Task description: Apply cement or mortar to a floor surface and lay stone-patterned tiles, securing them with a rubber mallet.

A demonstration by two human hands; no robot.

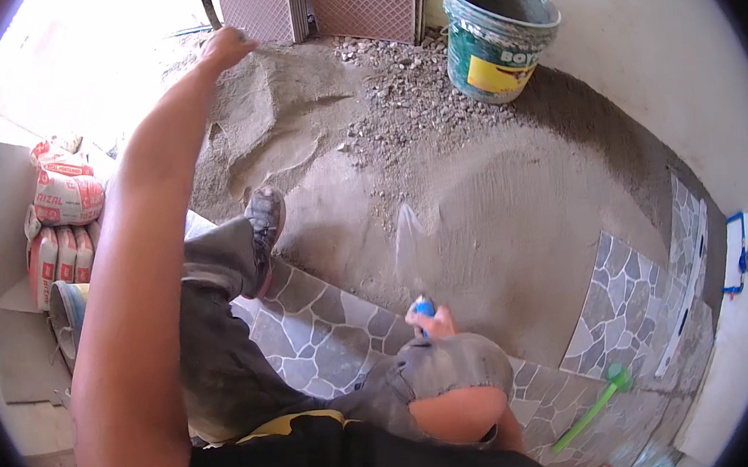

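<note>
My right hand [436,322] is closed round the blue handle of a pointed trowel [407,238]. Its shiny blade points away from me, over the smoothed grey mortar bed [514,222]. At the far left, my left arm reaches out to the mound of sandy mix [271,101]. There my left hand [226,50] appears closed on a dark stick-like handle [209,8] that rises past the frame's top edge. What the handle belongs to is hidden. Below my right hand, stone-patterned tiles [320,325] border the mortar.
A green bucket [486,45] stands at the back right beside loose gravel [415,90]. Red and white bags [64,196] are stacked at left. More tiles [612,302] lie at right, near a green long-handled tool [592,414] and a blue pipe fitting [743,259]. My shoe [266,233] rests by the mortar's edge.
</note>
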